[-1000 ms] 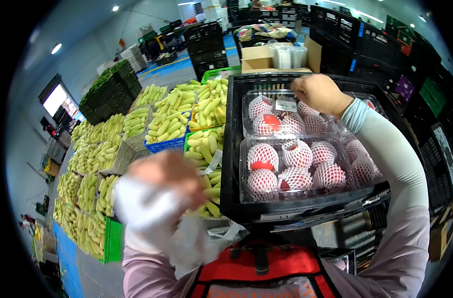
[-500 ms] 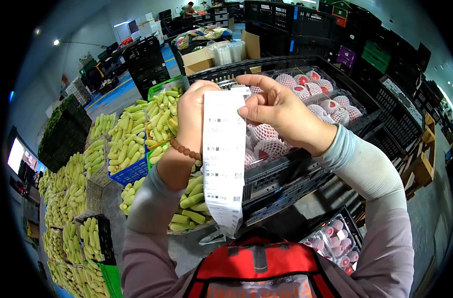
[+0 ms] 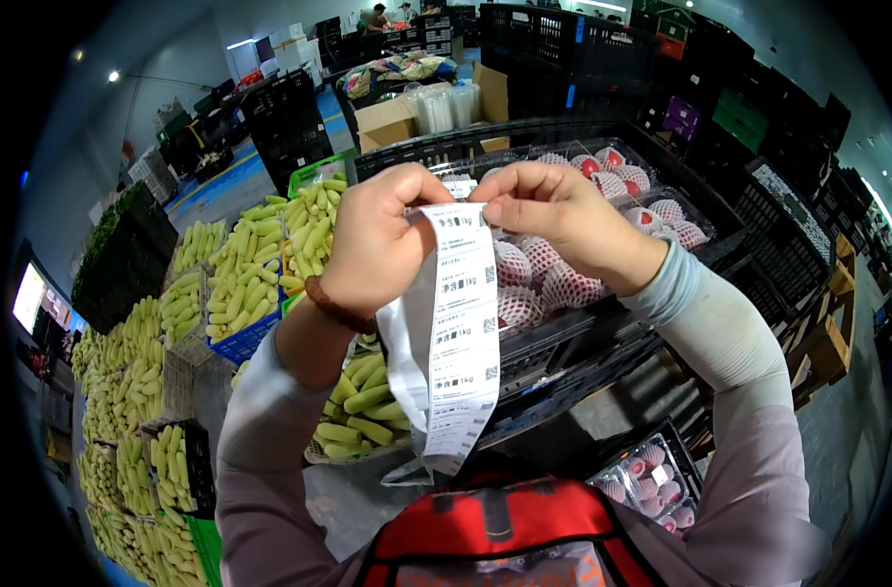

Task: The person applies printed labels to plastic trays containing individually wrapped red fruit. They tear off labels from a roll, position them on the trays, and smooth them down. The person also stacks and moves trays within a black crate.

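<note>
A long white strip of printed labels (image 3: 463,338) hangs between my hands, its lower end trailing down toward my chest. My left hand (image 3: 382,235) is closed on the strip's upper left edge. At the upper right corner, the thumb and finger of my right hand (image 3: 556,213) pinch the strip. A small white label (image 3: 459,188) shows just beyond my fingertips. Behind the hands, red fruits in white foam nets (image 3: 568,286) sit in clear plastic boxes within a large black crate (image 3: 573,338). The strip and my hands partly hide them.
Crates of pale green, long vegetables (image 3: 241,298) fill the left side. An open cardboard box (image 3: 382,119) with clear plastic containers stands beyond the crate. Stacked black crates (image 3: 563,59) rise behind. A box of netted fruits (image 3: 656,484) lies low right, near a wooden pallet (image 3: 832,338).
My right hand has closed in on the strip's top edge, its fingers now pinched. The strip has turned, with its print showing more plainly and its left side folding back.
</note>
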### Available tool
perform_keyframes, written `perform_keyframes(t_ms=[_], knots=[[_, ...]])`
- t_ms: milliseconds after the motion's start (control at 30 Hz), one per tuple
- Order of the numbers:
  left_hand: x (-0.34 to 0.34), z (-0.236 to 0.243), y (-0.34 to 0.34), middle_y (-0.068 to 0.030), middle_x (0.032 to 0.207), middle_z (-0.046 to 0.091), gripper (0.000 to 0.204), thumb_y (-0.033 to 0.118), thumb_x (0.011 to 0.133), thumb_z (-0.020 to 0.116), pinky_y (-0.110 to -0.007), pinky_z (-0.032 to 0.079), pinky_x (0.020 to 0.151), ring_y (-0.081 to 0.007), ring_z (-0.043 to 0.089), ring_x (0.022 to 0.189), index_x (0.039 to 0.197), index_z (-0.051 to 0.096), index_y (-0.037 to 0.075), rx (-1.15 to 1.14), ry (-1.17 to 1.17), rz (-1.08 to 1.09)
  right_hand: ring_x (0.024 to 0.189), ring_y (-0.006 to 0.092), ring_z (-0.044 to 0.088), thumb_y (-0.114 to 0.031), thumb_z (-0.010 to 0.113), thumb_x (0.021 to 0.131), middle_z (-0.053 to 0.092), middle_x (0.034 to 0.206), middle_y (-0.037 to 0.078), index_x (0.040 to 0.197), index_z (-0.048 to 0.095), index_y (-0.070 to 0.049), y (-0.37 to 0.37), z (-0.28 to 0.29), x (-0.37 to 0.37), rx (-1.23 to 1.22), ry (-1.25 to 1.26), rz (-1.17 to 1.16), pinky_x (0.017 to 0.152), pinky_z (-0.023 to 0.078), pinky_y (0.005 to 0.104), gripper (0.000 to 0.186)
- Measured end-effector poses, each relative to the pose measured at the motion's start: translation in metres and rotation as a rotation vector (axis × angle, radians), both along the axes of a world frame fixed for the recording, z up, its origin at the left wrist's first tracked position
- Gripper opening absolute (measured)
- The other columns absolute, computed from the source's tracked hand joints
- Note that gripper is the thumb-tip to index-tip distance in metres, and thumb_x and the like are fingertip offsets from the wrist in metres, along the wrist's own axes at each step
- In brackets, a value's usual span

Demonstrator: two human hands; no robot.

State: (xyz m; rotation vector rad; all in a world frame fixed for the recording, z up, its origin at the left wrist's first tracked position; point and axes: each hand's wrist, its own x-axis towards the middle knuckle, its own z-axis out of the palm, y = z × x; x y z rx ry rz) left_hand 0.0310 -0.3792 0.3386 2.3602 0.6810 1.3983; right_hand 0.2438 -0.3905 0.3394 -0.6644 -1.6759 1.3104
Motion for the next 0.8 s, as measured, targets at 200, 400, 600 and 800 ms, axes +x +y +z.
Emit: perform_keyframes(t_ms=[200,400,600,800], knots=[[0.033,0.002,0.025,-0.0081,0.072,0.061,0.018,0.008,0.073,0.074,-0.027,0.047,0.060,-0.0187,0.061,0.066,0.084,0.062,0.002,0.210,0.000,-0.036,0.088,0.0106,0.060,-0.016,0.069,0.085,0.065,0.097,0.007,0.109,0.061,0.001,0.023,0.004,0.015,0.032,-0.006,0.036,0.081,0.049,0.0233,0.031],[0.053,-0.002,0.032,-0.0050,0.070,0.061,0.018,0.011,0.073,0.074,-0.024,0.045,0.059,-0.0105,0.057,0.065,0.081,0.060,0.002,-0.096,-0.027,0.013,0.075,0.0062,0.060,-0.012,0.069,0.084,0.066,0.081,0.002,0.091,0.068,-0.001,0.043,-0.001,0.044,0.246,-0.120,-0.097,0.067,0.049,0.0199,0.013],[0.049,-0.013,0.041,-0.0041,0.070,0.061,0.022,0.015,0.074,0.076,-0.023,0.045,0.057,-0.0077,0.055,0.063,0.078,0.059,0.001,-0.157,0.006,0.073,0.078,0.0066,0.059,-0.016,0.072,0.083,0.064,0.081,0.001,0.095,0.065,-0.001,0.053,-0.013,0.051,0.201,-0.103,-0.111,0.069,0.049,0.0197,0.021],[0.048,-0.019,0.048,-0.0044,0.072,0.062,0.018,0.010,0.075,0.074,-0.023,0.046,0.057,-0.0081,0.057,0.065,0.080,0.060,0.001,0.052,0.026,0.012,0.079,0.0085,0.059,-0.016,0.072,0.081,0.065,0.084,0.003,0.096,0.066,0.000,0.052,-0.017,0.043,0.136,-0.101,0.008,0.072,0.048,0.0223,0.023]])
